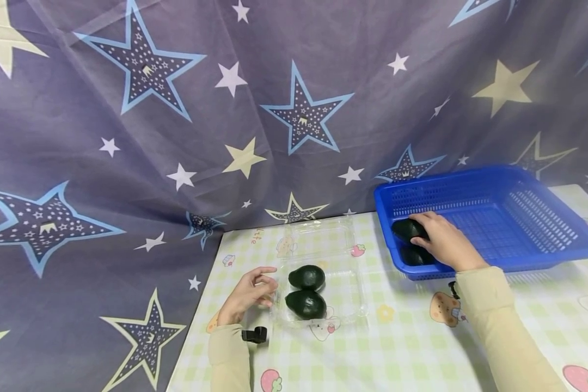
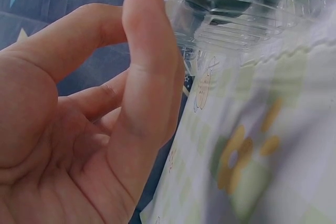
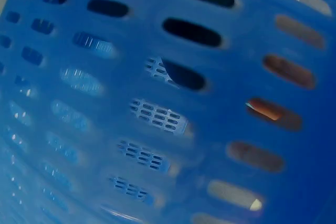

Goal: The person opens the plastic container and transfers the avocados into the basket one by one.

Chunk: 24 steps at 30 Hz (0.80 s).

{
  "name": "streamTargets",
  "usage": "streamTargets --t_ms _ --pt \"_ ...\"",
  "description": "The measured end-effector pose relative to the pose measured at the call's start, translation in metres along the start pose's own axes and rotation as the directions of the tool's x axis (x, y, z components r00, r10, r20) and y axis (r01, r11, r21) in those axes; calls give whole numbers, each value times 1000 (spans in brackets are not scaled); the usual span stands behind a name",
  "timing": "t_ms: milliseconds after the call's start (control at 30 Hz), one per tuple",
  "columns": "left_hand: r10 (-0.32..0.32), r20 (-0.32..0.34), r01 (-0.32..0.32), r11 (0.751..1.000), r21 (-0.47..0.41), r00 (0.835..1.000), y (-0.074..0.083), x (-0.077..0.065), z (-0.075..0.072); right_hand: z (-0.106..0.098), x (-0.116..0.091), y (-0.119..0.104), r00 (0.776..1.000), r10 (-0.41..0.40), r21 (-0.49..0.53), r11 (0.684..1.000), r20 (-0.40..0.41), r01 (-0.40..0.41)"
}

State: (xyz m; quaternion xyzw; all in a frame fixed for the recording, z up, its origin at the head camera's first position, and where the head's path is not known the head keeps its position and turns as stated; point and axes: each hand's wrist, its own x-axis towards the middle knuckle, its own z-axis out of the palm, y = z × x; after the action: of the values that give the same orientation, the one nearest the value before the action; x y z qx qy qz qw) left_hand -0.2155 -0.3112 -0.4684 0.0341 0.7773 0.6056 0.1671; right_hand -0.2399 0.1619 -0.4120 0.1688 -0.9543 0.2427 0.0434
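Observation:
In the head view my right hand (image 1: 445, 239) grips a dark green avocado (image 1: 409, 231) inside the left end of a blue plastic basket (image 1: 485, 268). A second avocado (image 1: 415, 256) lies just below it, partly hidden by that hand. My left hand (image 1: 249, 294), its fingers loosely bent, is beside the left edge of a clear plastic clamshell box (image 1: 345, 294); whether it touches the rim is unclear. Two avocados (image 1: 306, 277) lie in the box's left half, and its lid (image 1: 323, 239) is folded back. The right wrist view shows mostly the slotted basket wall (image 3: 157, 93), hiding most of the grasp.
A pale green checked tablecloth (image 1: 392, 348) with cartoon prints covers the table. Behind it hangs a purple-grey curtain (image 1: 225, 120) with stars. Black wrist mounts (image 1: 255, 335) are on both forearms. The basket's raised rim stands between the box and the avocados on the right.

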Motion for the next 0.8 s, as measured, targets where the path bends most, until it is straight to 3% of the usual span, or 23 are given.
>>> streamTargets --t_ms 533,800 --pt "-2 -2 2 1000 3 1000 -2 0 0 5 6 2 1000 1 -12 1000 5 -1" --pt "10 1 -10 1000 15 1000 -2 0 -1 11 10 6 999 14 -2 1000 47 -14"
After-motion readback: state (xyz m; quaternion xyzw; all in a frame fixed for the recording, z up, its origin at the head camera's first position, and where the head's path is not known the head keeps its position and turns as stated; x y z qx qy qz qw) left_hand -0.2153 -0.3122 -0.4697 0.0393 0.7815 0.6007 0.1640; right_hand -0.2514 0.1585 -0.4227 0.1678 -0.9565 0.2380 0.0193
